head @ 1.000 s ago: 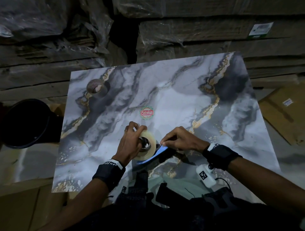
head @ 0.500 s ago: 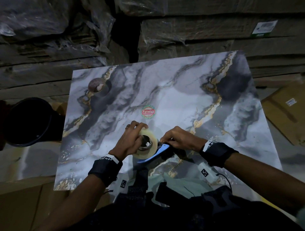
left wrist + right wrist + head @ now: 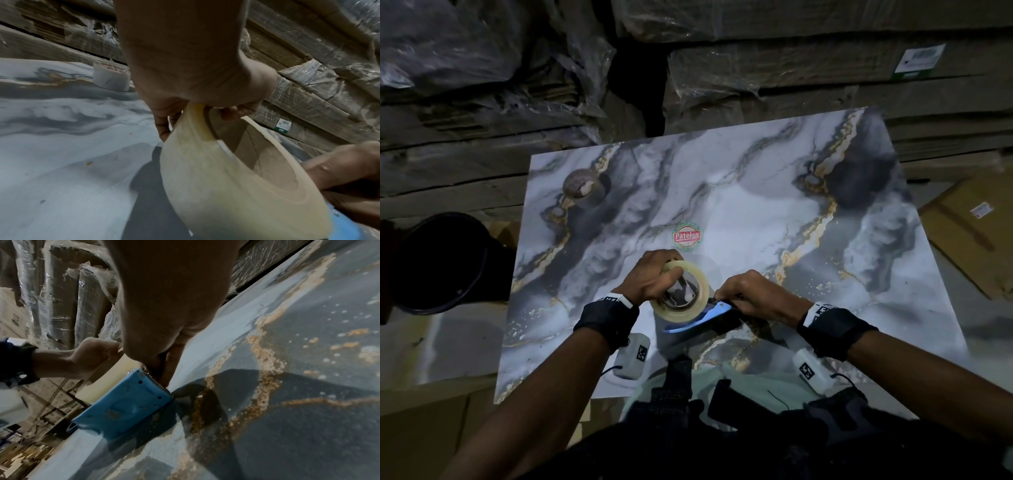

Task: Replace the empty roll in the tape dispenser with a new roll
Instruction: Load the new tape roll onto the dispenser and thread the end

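Note:
A new, pale yellowish tape roll [image 3: 698, 305] sits in the blue tape dispenser [image 3: 717, 310] on the marble-patterned slab [image 3: 756, 205]. My left hand [image 3: 671, 270] grips the roll's far rim, thumb inside the core, fingers outside. The left wrist view shows the roll [image 3: 216, 178] up close. My right hand [image 3: 722, 294] pinches the dispenser at its serrated blade end; the right wrist view shows the dispenser [image 3: 127, 404] with the fingers [image 3: 164, 369] at the teeth. The empty roll [image 3: 582, 186] stands at the slab's far left, also seen as the empty roll [image 3: 112, 78].
A black bucket [image 3: 445, 263] stands left of the slab. A flat cardboard box [image 3: 969, 233] lies to the right. Plastic-wrapped stacks of cartons [image 3: 756, 75] rise behind the slab. A red round sticker [image 3: 687, 235] is just beyond my hands.
My left hand has shifted its hold on the new roll, and the roll has turned slightly in the dispenser. My right hand has stayed at the blade end.

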`<action>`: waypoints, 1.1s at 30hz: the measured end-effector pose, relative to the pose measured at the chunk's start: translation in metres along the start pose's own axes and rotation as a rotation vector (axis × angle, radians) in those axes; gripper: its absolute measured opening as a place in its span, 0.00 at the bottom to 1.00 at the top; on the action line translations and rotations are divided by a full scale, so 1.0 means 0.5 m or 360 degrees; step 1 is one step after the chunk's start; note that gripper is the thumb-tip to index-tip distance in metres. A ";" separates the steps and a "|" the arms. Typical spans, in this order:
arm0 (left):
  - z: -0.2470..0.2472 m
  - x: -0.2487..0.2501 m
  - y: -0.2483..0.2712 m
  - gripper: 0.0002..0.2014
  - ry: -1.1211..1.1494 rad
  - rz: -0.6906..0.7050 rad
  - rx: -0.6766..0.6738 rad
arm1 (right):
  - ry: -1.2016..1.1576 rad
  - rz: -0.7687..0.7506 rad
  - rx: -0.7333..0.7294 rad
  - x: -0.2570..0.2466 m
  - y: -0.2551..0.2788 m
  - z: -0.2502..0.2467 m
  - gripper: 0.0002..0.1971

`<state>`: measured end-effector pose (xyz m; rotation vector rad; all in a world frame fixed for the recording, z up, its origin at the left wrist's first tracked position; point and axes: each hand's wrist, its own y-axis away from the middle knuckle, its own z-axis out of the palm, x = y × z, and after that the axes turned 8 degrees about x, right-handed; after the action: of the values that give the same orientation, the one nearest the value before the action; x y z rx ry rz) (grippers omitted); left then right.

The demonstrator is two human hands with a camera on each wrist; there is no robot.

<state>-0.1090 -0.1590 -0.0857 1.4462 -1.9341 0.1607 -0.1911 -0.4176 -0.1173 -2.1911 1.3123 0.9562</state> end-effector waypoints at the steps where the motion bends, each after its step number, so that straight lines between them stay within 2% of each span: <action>1: -0.003 0.006 -0.001 0.14 0.0035 -0.0013 -0.0003 | -0.0016 0.0028 0.0001 -0.001 0.001 0.001 0.10; 4: -0.010 0.017 -0.002 0.20 0.0154 -0.0075 -0.0095 | -0.0171 0.0214 0.0058 -0.006 0.001 -0.001 0.10; 7: -0.017 0.010 0.003 0.20 0.0332 -0.0154 -0.0174 | -0.0322 0.0449 0.0122 -0.010 0.000 -0.004 0.16; 10: -0.021 -0.001 0.014 0.22 0.0631 -0.0237 -0.0131 | -0.0429 0.0560 0.0172 -0.021 -0.012 -0.012 0.21; 12: -0.026 -0.003 0.024 0.17 0.0800 -0.0320 -0.0042 | -0.0505 0.0551 0.0209 -0.052 -0.025 -0.025 0.25; 14: -0.027 -0.004 0.035 0.13 0.0967 -0.0495 -0.0013 | -0.0418 0.0447 0.0128 -0.091 -0.042 -0.029 0.39; 16: -0.024 -0.007 0.043 0.16 0.1060 -0.0598 -0.0050 | -0.0198 0.0343 0.0028 -0.118 -0.061 -0.015 0.57; 19: -0.016 -0.004 0.052 0.17 0.1122 -0.0634 -0.0089 | 0.0077 0.0282 -0.0049 -0.120 -0.084 0.032 0.69; 21: -0.011 -0.003 0.051 0.19 0.1158 -0.0647 -0.0094 | 0.0091 0.0276 -0.0043 -0.115 -0.090 0.054 0.70; 25: -0.004 -0.012 0.050 0.21 0.1225 -0.0603 -0.0073 | -0.0073 0.0260 0.0123 -0.116 -0.083 0.073 0.65; 33: 0.006 -0.033 0.061 0.12 0.1366 -0.0565 -0.0036 | -0.0135 0.0255 0.0182 -0.099 -0.072 0.086 0.71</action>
<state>-0.1351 -0.1361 -0.0888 1.3633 -0.9743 0.4978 -0.1900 -0.3433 -0.1101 -1.9630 1.4816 0.9953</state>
